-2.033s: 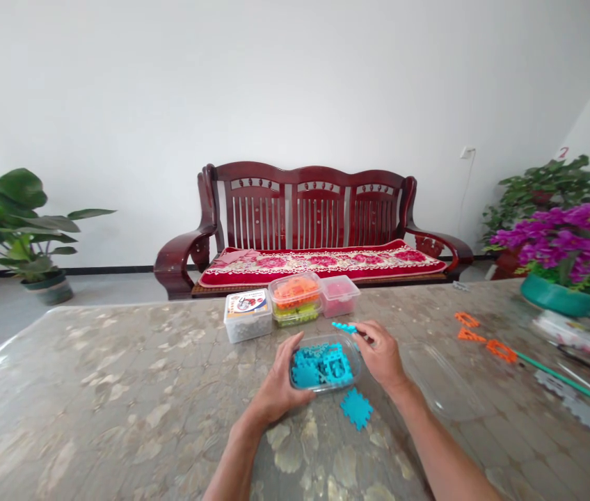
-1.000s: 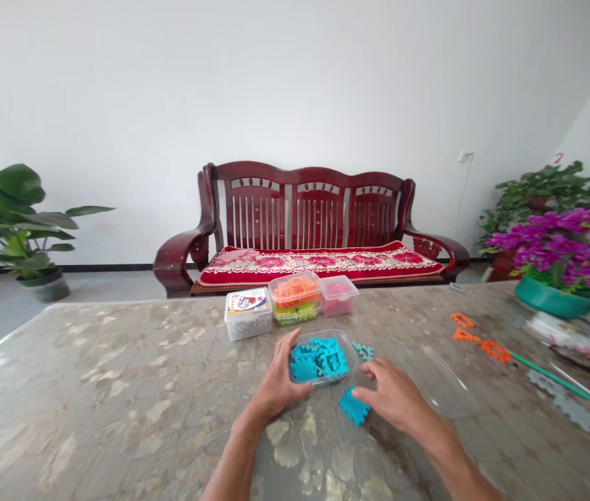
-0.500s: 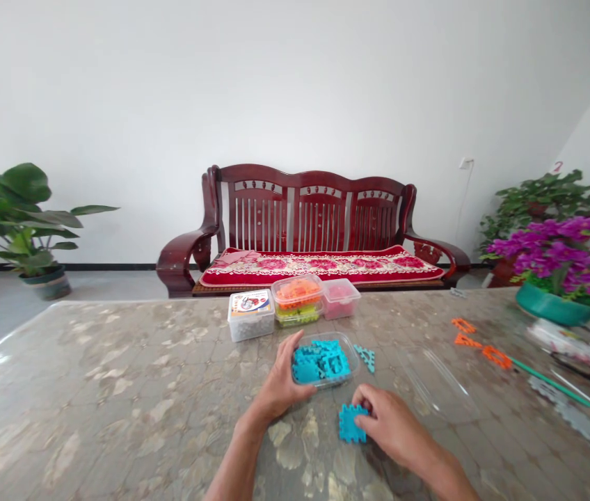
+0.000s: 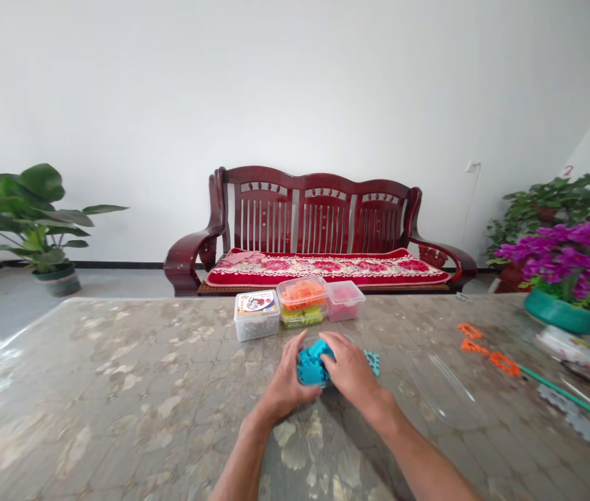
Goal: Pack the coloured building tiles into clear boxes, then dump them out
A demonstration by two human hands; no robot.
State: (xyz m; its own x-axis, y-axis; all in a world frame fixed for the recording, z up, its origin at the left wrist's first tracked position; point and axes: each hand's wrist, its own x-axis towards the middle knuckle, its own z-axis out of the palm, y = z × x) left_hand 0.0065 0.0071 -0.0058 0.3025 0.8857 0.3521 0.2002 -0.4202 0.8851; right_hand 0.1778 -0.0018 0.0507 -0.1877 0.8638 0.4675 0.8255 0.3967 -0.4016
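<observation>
At the lower centre of the frame, on the patterned table [image 4: 143, 396], the left hand [image 4: 291, 383] is curved around the left side of a clear tub [image 4: 325, 383], thumb on its near edge. The tub holds blue toothed pieces [image 4: 308, 371]. Above them the right hand [image 4: 350, 367] is closed narrowly on a tilted blue piece [image 4: 320, 348]; this hand hides the tub's right half, so the contents there cannot be seen. Just right of its knuckles lies a teal openwork piece [image 4: 372, 360], partly covered.

Right of centre, a clear lid [image 4: 446, 391] lies flat near the right forearm. Further toward the right edge are grey toothed pieces [image 4: 581, 417], a green rod [image 4: 563, 392] and three orange pieces [image 4: 504, 364], with a teal bowl [image 4: 566, 311] of purple flowers [image 4: 571, 261] beyond.

Behind the tub, a row of containers touches or nearly touches: a labelled box [image 4: 257, 323] with greyish contents, a tub of orange pieces [image 4: 303, 292] stacked on one of yellow-green pieces [image 4: 303, 317], and a box of pink contents [image 4: 346, 301].

Past the table stands a dark red wooden bench [image 4: 323, 219] with a floral cover [image 4: 326, 268], and a potted plant [image 4: 44, 223] at left.
</observation>
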